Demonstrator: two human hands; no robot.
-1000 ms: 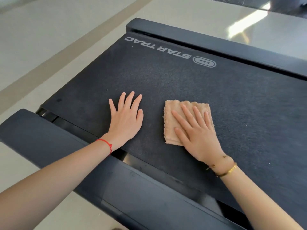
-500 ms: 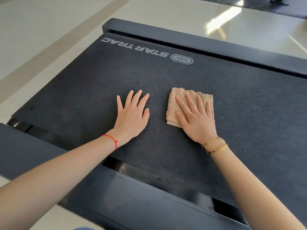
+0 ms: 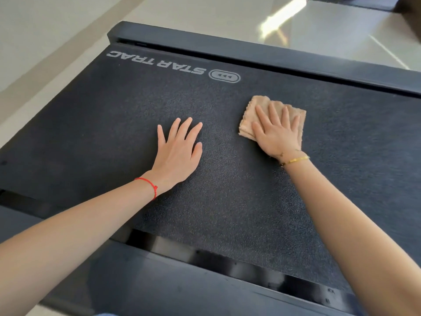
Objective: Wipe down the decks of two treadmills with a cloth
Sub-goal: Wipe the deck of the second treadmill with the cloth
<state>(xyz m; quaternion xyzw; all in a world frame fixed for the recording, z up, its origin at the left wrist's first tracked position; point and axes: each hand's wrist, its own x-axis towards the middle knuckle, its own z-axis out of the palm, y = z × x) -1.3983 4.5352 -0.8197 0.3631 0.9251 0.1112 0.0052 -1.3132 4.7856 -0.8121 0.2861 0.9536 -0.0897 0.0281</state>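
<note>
Now, your right hand (image 3: 276, 133) lies flat on the folded tan cloth (image 3: 257, 104), fingers straight and a little spread, palm pressing it onto the treadmill belt (image 3: 227, 201). Nothing is curled round the cloth; the hand simply bears down on it. The cloth shows past your fingertips towards 12 o'clock and past your thumb towards 9 o'clock, while its near half is hidden under the palm. A gold bracelet (image 3: 296, 160) sits on that wrist.

Your left hand (image 3: 177, 153) rests at about 9 o'clock from the right one, well apart from the cloth, palm down on the bare belt with the fingers straight and fanned wide. It holds nothing. A red string bracelet (image 3: 149, 185) circles that wrist.

Outward from both hands the dark, grainy belt spreads in every direction. At 11 o'clock from the cloth, near the belt's far edge, you can read the grey lettering STAR TRAC (image 3: 157, 62) upside down, with an oval logo (image 3: 224, 76) just beside it. Beyond that, at 12 o'clock, runs the black far side rail (image 3: 250, 50). At 6 o'clock, under your forearms, lies the near side rail (image 3: 182, 290). Pale glossy floor (image 3: 319, 26) lies past the far rail, with a bright streak of reflected light on it.
</note>
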